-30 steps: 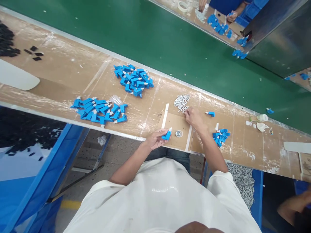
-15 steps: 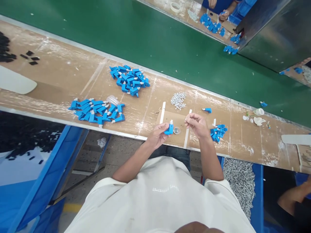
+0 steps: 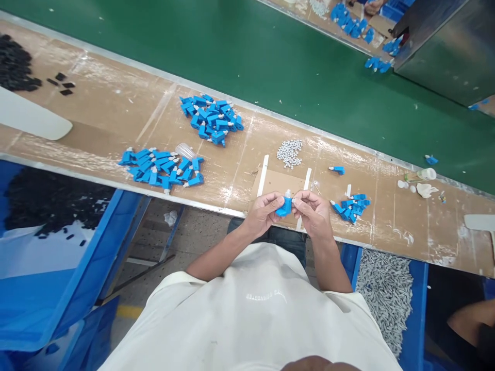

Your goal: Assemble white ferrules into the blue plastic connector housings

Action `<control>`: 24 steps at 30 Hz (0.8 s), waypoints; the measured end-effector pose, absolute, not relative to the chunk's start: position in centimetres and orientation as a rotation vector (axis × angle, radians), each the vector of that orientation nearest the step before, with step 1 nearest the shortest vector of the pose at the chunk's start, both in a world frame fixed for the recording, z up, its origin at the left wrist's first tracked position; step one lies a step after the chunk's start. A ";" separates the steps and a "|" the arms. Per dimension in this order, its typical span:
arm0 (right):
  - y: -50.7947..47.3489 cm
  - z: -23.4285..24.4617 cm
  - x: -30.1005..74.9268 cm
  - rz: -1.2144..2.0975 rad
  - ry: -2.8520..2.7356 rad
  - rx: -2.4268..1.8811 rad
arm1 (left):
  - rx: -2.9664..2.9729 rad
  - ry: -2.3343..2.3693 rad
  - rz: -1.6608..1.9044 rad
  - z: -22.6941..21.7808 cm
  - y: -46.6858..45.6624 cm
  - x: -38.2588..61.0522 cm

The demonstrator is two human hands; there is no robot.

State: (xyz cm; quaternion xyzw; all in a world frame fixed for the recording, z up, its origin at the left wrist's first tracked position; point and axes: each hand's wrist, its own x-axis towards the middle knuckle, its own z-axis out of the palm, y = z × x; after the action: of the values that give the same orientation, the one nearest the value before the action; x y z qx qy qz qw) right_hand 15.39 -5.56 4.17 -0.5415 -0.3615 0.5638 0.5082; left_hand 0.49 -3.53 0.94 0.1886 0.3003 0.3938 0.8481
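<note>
My left hand [image 3: 265, 212] is closed on a blue plastic part with a white tip [image 3: 285, 207], held over the front edge of the bench. Against its right side come the pinched fingers of my right hand [image 3: 313, 212]. A small pale bit shows at those fingertips, too small to name. Under the hands lies a cardboard sheet [image 3: 280, 181] between white strips. Behind it is a pile of small grey-white pieces [image 3: 289, 153]. One blue part [image 3: 337, 170] lies alone to the right, near a small heap of blue parts [image 3: 351, 207].
Two larger heaps of blue parts [image 3: 212, 119] [image 3: 164, 169] lie left, with black pieces [image 3: 14, 64] farther off. Behind runs a green conveyor belt [image 3: 232, 56]. A blue bin of grey pieces [image 3: 384, 293] stands below right; another person's arm [image 3: 474, 319] shows beyond it.
My right hand has moved in to the blue part, its fingertips now against it. My left hand has shifted slightly right with the part. The small clear round dish is no longer visible near the hands.
</note>
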 end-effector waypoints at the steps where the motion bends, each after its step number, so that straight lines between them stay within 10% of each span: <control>1: -5.6 4.2 15.3 1.358 -0.867 -1.303 | 0.399 0.637 0.830 0.9 -3.5 0.5; 24: -5.6 2.8 15.0 1.221 -0.851 -1.406 | 0.743 0.743 0.991 -1.2 -2.9 0.7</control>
State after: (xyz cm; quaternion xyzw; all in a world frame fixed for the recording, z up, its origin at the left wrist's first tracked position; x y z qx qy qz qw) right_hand 14.96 -5.65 2.84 -0.5866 -0.3550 0.5093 0.5201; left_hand 0.73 -2.90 -1.18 0.3402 0.3400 0.4536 0.7503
